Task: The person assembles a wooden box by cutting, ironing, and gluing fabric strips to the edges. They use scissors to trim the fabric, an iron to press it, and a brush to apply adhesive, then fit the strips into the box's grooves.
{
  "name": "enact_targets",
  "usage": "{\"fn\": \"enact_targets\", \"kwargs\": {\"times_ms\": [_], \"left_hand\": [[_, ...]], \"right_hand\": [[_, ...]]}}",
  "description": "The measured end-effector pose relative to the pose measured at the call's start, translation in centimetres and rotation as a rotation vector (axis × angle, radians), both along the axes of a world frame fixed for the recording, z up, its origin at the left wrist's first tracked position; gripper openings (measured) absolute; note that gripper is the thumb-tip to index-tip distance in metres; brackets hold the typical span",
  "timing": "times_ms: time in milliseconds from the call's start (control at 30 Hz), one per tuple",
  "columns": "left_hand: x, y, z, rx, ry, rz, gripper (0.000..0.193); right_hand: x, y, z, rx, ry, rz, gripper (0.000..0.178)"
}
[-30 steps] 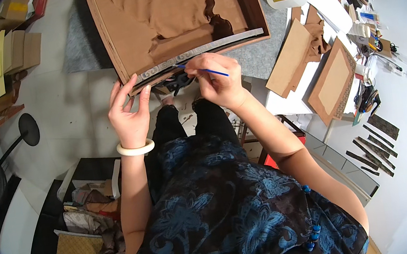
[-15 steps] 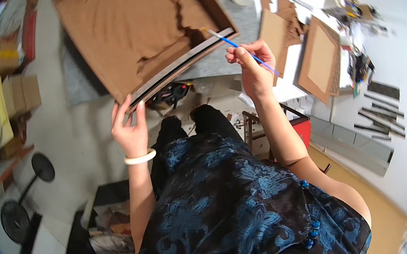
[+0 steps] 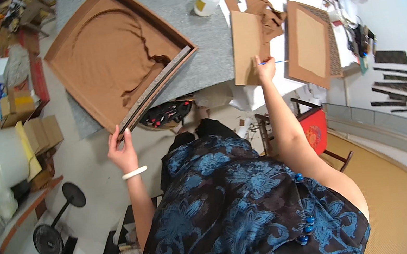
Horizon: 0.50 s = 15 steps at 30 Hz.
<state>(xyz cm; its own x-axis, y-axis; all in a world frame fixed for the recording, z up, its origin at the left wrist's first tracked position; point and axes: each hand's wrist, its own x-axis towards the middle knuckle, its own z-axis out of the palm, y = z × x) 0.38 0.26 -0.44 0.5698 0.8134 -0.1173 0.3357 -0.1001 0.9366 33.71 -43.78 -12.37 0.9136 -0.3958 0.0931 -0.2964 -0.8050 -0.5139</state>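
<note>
A shallow brown cloth-covered box (image 3: 99,63) rests at an angle on the grey table covering, its nearest corner jutting over the front edge. Loose brown fabric lies wrinkled inside, and a grey speckled strip runs along its near right wall. At that nearest corner, my left hand (image 3: 122,156) pinches the rim between thumb and fingers. My right hand (image 3: 267,71) is closed around a thin blue-handled brush (image 3: 280,62), over the right part of the table beside a flat brown board (image 3: 245,42). The brush's tip is too small to make out.
A white bottle with a yellow label (image 3: 207,1) stands behind the boards. Brown fabric scraps (image 3: 270,20) and a framed brown panel (image 3: 310,40) lie at the right. Below the table edge is a container of tools (image 3: 167,114); a red-seated chair (image 3: 313,129) stands nearby.
My right hand has carried the brush away from the box's near wall, rightward to the flat board. My left hand keeps hold of the corner. The view has shifted.
</note>
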Motion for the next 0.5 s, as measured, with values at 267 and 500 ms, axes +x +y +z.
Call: {"fn": "enact_targets", "kwargs": {"times_ms": [267, 500], "left_hand": [[-0.8, -1.0, -0.1, 0.097, 0.064, 0.093, 0.031], [-0.2, -1.3, -0.2, 0.101, 0.104, 0.133, 0.03]], "right_hand": [[3.1, 2.0, 2.7, -0.155, 0.3, -0.021, 0.079], [4.7, 2.5, 3.8, -0.107, 0.431, 0.005, 0.087]]}}
